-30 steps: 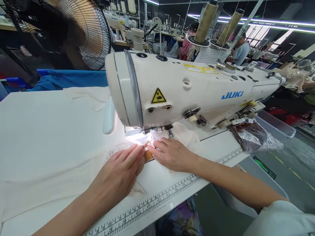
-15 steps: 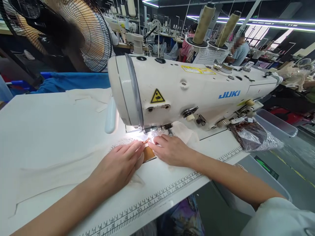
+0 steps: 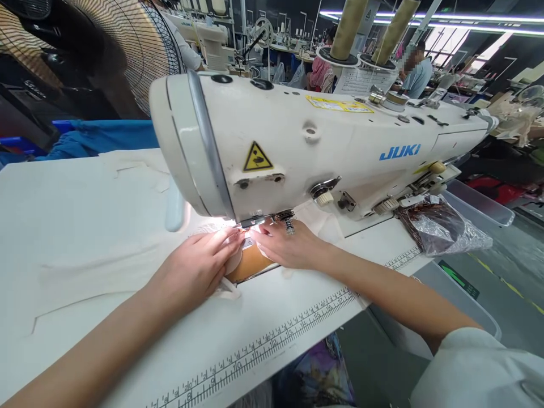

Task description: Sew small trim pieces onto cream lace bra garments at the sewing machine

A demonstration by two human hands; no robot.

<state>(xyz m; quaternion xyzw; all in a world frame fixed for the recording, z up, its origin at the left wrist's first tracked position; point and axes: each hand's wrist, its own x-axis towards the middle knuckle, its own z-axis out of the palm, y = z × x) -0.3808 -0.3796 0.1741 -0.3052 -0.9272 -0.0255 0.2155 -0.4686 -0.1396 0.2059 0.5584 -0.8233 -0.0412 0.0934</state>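
Observation:
Under the head of a white JUKI sewing machine (image 3: 289, 141), both hands meet at the lit needle area. My left hand (image 3: 191, 263) is closed, with fingertips pinching the edge of a pale, partly lacy fabric (image 3: 106, 269). My right hand (image 3: 289, 243) faces it, with thumb and fingers closed on the same fabric close to the presser foot. A small orange-brown strip shows between the fingertips, mostly hidden by them and by glare. Below the hands lies a tan plate (image 3: 250, 263) in the machine bed. The needle itself is hidden.
A ruler scale (image 3: 255, 354) runs along the table's front edge. A light-blue oblong object (image 3: 173, 209) stands left of the machine head. At right lies a plastic bag with brown contents (image 3: 442, 226). A large fan (image 3: 127, 51) and thread cones (image 3: 348, 28) stand behind.
Both hands have moved slightly forward with the fabric, closer beneath the machine head. The brown strip is now less visible, and more of the tan plate shows. The camera view has shifted a little.

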